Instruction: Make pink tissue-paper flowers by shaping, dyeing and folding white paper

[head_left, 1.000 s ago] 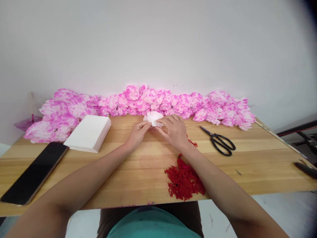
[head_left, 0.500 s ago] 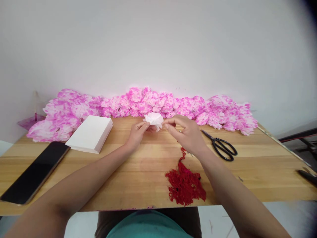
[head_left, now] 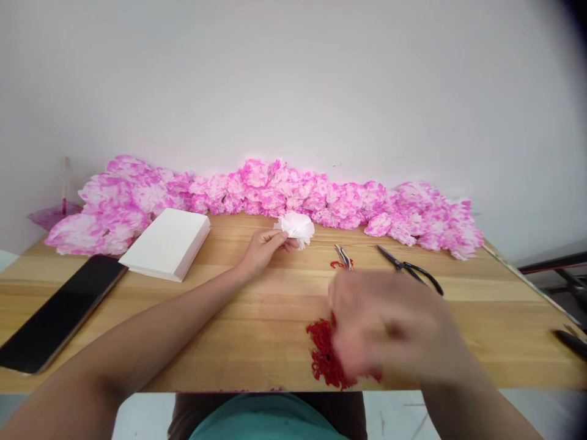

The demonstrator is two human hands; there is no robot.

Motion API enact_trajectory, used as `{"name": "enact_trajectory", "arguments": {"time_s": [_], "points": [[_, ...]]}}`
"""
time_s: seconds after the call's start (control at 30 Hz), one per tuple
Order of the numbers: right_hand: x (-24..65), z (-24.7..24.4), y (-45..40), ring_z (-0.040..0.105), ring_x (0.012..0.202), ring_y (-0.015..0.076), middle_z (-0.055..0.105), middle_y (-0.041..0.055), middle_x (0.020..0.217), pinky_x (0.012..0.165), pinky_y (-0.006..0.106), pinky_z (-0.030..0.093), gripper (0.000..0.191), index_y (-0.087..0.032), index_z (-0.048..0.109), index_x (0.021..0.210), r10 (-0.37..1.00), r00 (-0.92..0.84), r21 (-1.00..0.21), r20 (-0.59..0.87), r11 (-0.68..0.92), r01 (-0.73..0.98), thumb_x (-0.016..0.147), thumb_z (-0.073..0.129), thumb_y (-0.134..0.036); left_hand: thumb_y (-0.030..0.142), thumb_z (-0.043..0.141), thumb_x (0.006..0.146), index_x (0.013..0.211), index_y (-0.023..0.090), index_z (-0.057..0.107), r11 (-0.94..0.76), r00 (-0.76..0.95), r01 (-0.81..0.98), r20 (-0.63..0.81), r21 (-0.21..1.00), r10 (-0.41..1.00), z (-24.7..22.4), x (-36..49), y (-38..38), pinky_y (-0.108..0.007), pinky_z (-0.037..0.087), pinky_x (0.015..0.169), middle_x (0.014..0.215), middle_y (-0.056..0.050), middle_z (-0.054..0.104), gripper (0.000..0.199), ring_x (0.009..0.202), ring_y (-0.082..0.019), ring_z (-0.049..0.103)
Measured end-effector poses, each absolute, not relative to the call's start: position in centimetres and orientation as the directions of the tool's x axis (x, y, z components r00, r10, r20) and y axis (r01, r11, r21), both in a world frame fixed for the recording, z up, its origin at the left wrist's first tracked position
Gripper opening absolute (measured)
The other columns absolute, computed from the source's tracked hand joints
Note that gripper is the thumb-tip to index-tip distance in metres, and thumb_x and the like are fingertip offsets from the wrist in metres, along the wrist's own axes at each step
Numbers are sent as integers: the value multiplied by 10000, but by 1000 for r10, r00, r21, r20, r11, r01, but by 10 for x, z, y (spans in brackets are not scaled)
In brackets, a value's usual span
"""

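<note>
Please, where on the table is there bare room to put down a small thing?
Bare wood shows between the left forearm and the red yarn, between the white stack and the left hand, and from the scissors to the dark object at the right edge. Crowded: the back, with pink flowers, and around the yarn, under the blurred right hand.

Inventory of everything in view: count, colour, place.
flower: 1, white, left fingers
blooms: many, pink-white, along wall
paper: 1 stack, white, left
phone: 1, black, near left
yarn: 1 heap, red, behind right hand; scraps beyond
strips: few, silvery, beside scraps
scissors: 1, black, right
unclear item: 1, black, right edge
purple item: 1, far left
table: 1, wood
wall: 1, grey, back
frame: black, far right
floor: pale
shirt: teal
trousers: dark
hands: left, right (blurred)
</note>
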State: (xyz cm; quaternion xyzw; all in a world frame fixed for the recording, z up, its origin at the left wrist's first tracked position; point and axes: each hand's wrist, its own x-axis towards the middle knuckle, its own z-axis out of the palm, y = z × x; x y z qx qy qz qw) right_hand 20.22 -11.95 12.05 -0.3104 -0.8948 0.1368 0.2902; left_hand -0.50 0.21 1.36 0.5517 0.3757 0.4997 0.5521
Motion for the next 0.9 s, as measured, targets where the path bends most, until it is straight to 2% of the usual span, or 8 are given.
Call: {"name": "enact_trajectory", "arguments": {"time_s": [0.07, 0.13, 0.2, 0.3, 0.43, 0.7, 0.8, 0.9], "points": [[190, 117, -70, 563, 580, 127, 643, -12, 627, 583, 296, 426, 348, -232, 640, 682, 695, -509, -363, 507, 708, 606, 954, 550, -430, 458, 600, 851, 763, 135, 754, -120, 240, -106, 142, 987, 960, 14, -6, 2, -299, 506, 784, 801, -72, 752, 368, 770, -183, 661], [182, 103, -33, 601, 702, 183, 686, 28, 719, 666, 338, 417, 284, -201, 664, 766, 653, -501, -138, 568, 675, 725, 929, 592, -423, 485, 596, 843, 754, 142, 747, -148, 263, -76, 163, 986, 951, 13, -7, 2, -306, 504, 791, 786, -57, 746, 385, 773, -189, 660], [178, 85, -13, 617, 839, 234, 719, 63, 881, 719, 356, 408, 251, -186, 682, 940, 643, -541, 2, 542, 643, 766, 889, 648, -429, 513, 584, 839, 726, 146, 732, -170, 276, -52, 178, 984, 945, 12, -8, 4, -308, 506, 781, 750, -48, 733, 411, 753, -191, 656], [180, 63, -7, 607, 871, 239, 719, 59, 917, 751, 358, 389, 205, -192, 679, 971, 642, -574, 79, 508, 629, 774, 887, 661, -378, 517, 575, 843, 692, 143, 716, -177, 304, -43, 181, 983, 935, 11, -8, 5, -300, 507, 761, 712, -56, 723, 427, 721, -185, 651], [184, 51, -9, 608, 842, 210, 727, 41, 895, 752, 343, 385, 135, -198, 689, 956, 644, -557, 24, 524, 642, 766, 946, 578, -275, 485, 563, 856, 726, 133, 726, -167, 353, -97, 191, 981, 916, 12, -7, 5, -288, 512, 733, 767, -90, 743, 409, 717, -176, 653], [192, 42, -4, 616, 815, 198, 720, 48, 882, 741, 334, 426, 145, -208, 711, 979, 712, -450, -239, 539, 642, 728, 938, 587, -270, 434, 570, 865, 839, 115, 712, -158, 284, -124, 187, 980, 940, 10, -5, 4, -282, 518, 705, 758, -81, 721, 350, 698, -160, 654], [192, 42, -4, 623, 806, 198, 718, 46, 874, 739, 338, 441, 135, -217, 713, 986, 747, -420, -342, 516, 629, 698, 918, 602, -247, 367, 603, 848, 1009, 136, 652, -183, 213, -120, 205, 976, 955, 13, -3, 1, -234, 489, 618, 662, -6, 661, 286, 604, -116, 603], [190, 44, -5, 629, 797, 188, 720, 41, 873, 736, 333, 455, 146, -230, 718, 993, 778, -396, -452, 487, 613, 648, 907, 600, -237, 315, 634, 828, 1249, 155, 509, -152, 259, -82, 168, 985, 951, 17, -2, -2, -186, 416, 513, 602, 49, 619, 468, 507, -86, 538]]}}
